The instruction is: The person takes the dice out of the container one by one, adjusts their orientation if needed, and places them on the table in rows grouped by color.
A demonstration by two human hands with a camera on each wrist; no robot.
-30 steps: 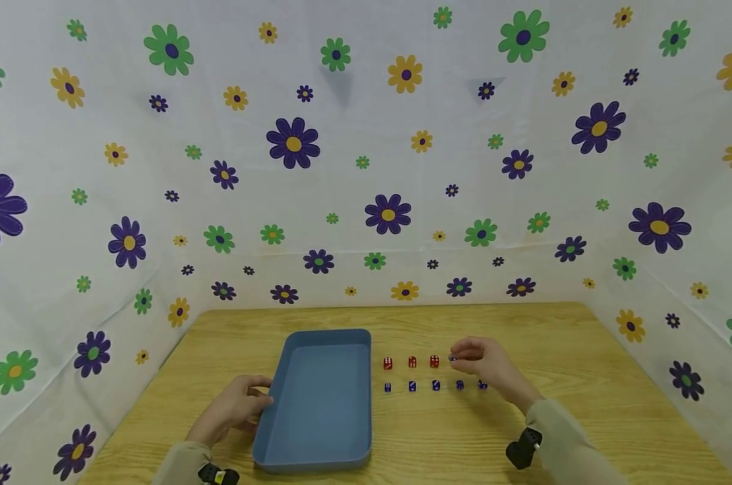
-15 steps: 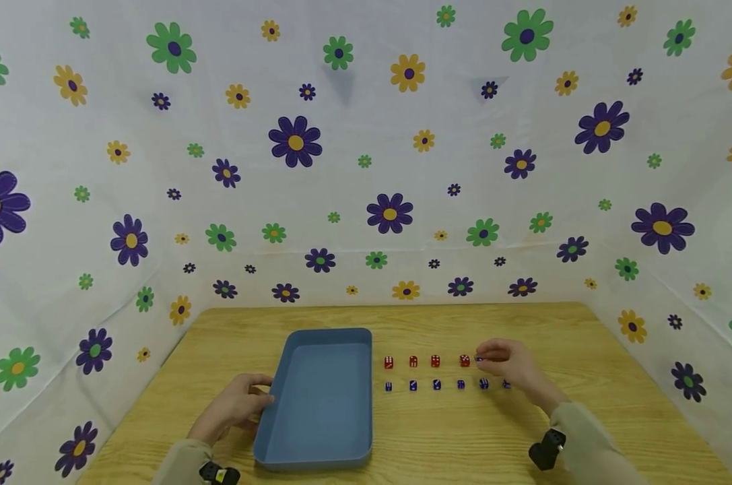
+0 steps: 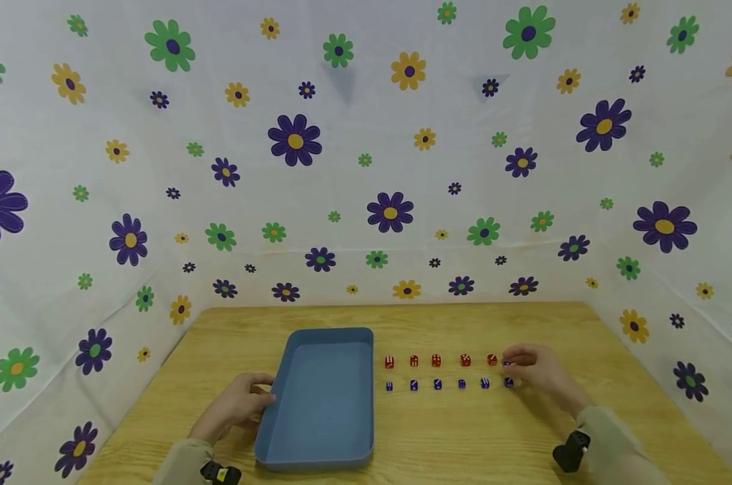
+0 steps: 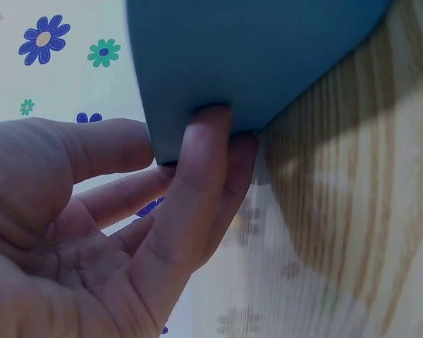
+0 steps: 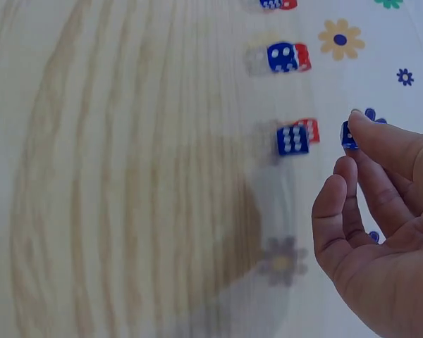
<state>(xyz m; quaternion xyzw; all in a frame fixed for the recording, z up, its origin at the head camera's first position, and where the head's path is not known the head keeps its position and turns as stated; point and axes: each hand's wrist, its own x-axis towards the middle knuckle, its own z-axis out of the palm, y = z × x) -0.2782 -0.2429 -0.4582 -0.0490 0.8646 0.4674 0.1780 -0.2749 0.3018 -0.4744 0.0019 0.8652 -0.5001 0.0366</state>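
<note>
Between the thumb and a fingertip of my right hand (image 3: pixel 541 369), a blue die (image 5: pixel 348 135) is pinched. In the head view it is just right of the last red die (image 3: pixel 491 360) in the back row and behind the last blue die (image 3: pixel 508 382) in the front row. Only a sliver of the pinched die shows there. My left hand (image 3: pixel 240 404) holds the blue tray (image 3: pixel 314 465) by its left side; in the left wrist view, the fingers (image 4: pixel 204 151) press its outer wall and the thumb meets its edge.
Several red dice (image 3: pixel 436 360) form a back row right of the tray, with a row of several blue dice (image 3: pixel 438 384) in front. The wooden table (image 3: pixel 450 438) is bordered by a flower-print cloth (image 3: pixel 366 188) at the back and both sides.
My right hand has moved rightward along the back row with a blue die in its fingers, uncovering more red dice and the last blue die. The left hand keeps its place at the tray.
</note>
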